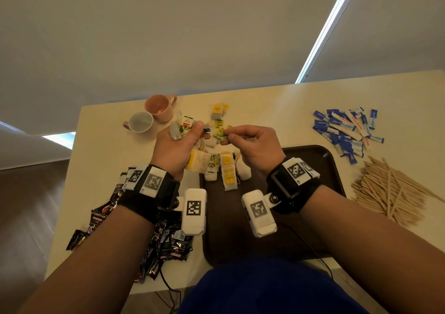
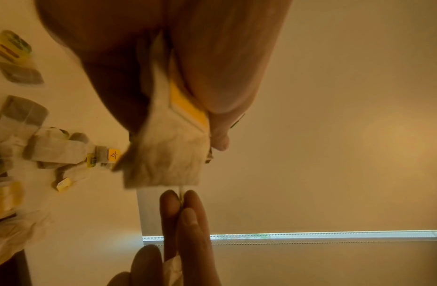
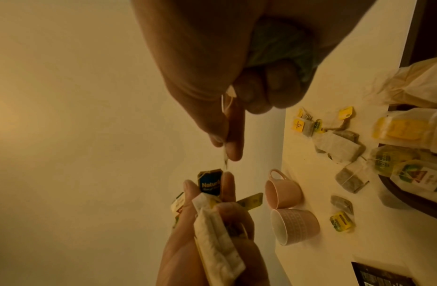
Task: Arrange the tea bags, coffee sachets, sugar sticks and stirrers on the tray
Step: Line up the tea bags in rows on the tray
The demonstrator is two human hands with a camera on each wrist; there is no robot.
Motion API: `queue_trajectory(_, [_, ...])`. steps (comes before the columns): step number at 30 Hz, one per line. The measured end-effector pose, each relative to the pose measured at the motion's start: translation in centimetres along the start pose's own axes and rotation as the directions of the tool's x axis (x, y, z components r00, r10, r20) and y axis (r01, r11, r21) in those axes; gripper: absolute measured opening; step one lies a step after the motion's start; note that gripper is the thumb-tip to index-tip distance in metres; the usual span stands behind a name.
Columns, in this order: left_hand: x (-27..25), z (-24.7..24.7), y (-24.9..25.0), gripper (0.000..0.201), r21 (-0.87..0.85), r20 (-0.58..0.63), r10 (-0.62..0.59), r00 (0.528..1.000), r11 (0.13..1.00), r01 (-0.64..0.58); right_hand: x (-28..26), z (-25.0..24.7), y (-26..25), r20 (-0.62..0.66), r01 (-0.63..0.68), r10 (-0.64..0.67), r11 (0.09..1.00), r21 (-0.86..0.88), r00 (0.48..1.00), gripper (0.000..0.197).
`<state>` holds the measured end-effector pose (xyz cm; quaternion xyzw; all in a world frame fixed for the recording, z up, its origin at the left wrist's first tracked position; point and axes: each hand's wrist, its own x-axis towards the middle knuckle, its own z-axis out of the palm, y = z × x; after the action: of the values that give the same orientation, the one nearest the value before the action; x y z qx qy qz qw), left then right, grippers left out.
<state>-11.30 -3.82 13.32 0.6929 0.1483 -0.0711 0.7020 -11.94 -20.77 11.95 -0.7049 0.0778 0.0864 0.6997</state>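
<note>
My left hand (image 1: 195, 130) grips a bunch of paper tea bags (image 1: 183, 127) above the table's far side; one with a yellow tag (image 2: 168, 154) hangs from it. My right hand (image 1: 225, 136) pinches the string (image 3: 225, 151) of a tea bag between thumb and forefinger, right beside the left hand's fingertips, and its curled fingers hold a tea bag (image 3: 281, 48) in the palm. A blue tag (image 3: 210, 183) sticks out of the left hand's bunch. A row of tea bags (image 1: 227, 169) lies at the far left of the dark brown tray (image 1: 313, 159).
Loose tea bags (image 1: 219, 113) lie beyond the hands. Two pink cups (image 1: 149, 115) stand at the far left. Blue and white sugar sticks (image 1: 346, 130) and wooden stirrers (image 1: 390, 191) are right of the tray, dark coffee sachets (image 1: 163, 241) left of it.
</note>
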Motion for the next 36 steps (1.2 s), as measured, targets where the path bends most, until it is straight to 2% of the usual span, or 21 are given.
queue_trajectory(5, [0.0,0.0,0.1,0.028,-0.010,-0.007,0.007,1.000,1.000,-0.007,0.0,0.0,-0.5,0.018,-0.049,0.049,0.999,0.021,0.999,0.032])
queue_trajectory(9, [0.0,-0.1,0.2,0.015,-0.029,-0.003,0.003,1.000,1.000,-0.003,-0.2,0.0,-0.7,0.032,-0.052,0.051,0.998,0.044,0.998,0.020])
queue_trajectory(14, [-0.1,0.0,0.0,0.025,-0.057,0.008,0.007,1.000,0.998,-0.007,-0.6,0.2,-1.3,0.051,-0.050,0.046,0.995,0.085,0.998,0.022])
queue_trajectory(18, [-0.1,0.0,0.0,0.017,-0.069,0.011,-0.006,1.000,0.998,0.007,-0.6,0.2,-1.3,0.055,-0.040,0.035,0.996,0.086,0.998,0.021])
queue_trajectory(20, [-0.1,0.0,0.0,0.025,-0.062,0.016,-0.011,1.000,0.998,0.012,-0.6,0.1,-1.2,0.059,-0.030,0.025,0.996,0.081,0.998,0.019])
queue_trajectory(25, [-0.2,0.0,0.2,0.034,-0.059,0.014,-0.022,1.000,0.998,0.023,-0.3,-0.3,-0.6,0.061,0.048,-0.046,0.999,-0.021,0.997,0.012])
queue_trajectory(30, [0.0,-0.1,0.3,0.022,-0.069,0.013,-0.035,0.999,0.997,0.036,-0.3,-0.6,0.0,0.072,0.126,-0.119,0.986,-0.108,0.990,0.016])
queue_trajectory(36, [-0.1,-0.2,0.7,0.018,-0.059,0.020,-0.013,1.000,0.998,0.014,-0.5,-0.5,0.2,0.172,0.192,-0.165,0.969,-0.154,0.971,0.020])
